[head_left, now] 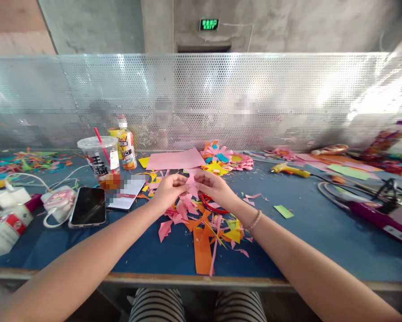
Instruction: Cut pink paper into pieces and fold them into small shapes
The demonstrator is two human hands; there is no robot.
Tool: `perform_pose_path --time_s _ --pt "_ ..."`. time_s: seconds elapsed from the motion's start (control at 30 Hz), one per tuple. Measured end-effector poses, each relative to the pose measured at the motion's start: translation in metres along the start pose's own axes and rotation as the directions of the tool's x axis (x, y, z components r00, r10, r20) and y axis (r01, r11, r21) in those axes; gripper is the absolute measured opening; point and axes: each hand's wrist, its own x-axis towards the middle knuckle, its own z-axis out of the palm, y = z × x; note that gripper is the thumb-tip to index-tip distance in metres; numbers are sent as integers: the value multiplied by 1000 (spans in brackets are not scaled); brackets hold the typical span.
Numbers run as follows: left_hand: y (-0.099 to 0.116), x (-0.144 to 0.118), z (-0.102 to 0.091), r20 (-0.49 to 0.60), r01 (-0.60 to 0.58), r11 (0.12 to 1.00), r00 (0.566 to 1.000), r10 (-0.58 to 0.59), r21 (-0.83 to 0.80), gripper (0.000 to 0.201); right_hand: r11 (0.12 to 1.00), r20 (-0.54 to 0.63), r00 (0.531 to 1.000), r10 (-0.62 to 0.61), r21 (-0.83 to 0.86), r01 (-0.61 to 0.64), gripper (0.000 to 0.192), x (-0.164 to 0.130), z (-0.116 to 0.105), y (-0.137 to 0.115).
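Note:
Between my two hands is a small piece of pink paper [192, 184], pinched by the fingertips of both. My left hand [169, 190] grips its left side, and my right hand [216, 190] its right side. Red-handled scissors [211, 205] lie partly hidden under my right hand. Below the hands spreads a heap of pink, orange and yellow paper scraps [184, 210], with an orange strip [203, 250] reaching toward the table's front edge. Just behind the hands rest a pink paper sheet [175, 159] and several paper flowers [221, 158].
Left of me are a phone [87, 206], a second phone [127, 192], a plastic cup with a straw [100, 158], a bottle [126, 145] and chargers [58, 201]. To the right lie a yellow glue gun [289, 169] and a purple power strip [382, 219]. A perforated metal screen [201, 85] stands behind.

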Motion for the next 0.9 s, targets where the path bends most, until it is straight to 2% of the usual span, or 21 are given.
perform_pose_path --time_s 0.17,0.37,0.5,0.73,0.9 --pt "-2 0 0 17 -52 997 999 51 52 27 998 -34 999 16 -63 -18 17 1 1 0" --pt "-3 -2 3 -20 -28 1000 999 28 11 26 986 -31 992 122 117 -118 20 -1 3 -3" --pt "-4 -2 4 -43 -5 997 999 2 -71 20 977 -2 987 158 146 -156 18 -3 6 -2" --pt "1 -3 5 -94 34 968 994 -59 -247 21 992 -14 997 75 105 -73 17 -2 6 -4" --pt "2 -3 4 -85 27 977 995 -45 -209 24 994 -25 998 66 93 -63 19 -1 4 -4"
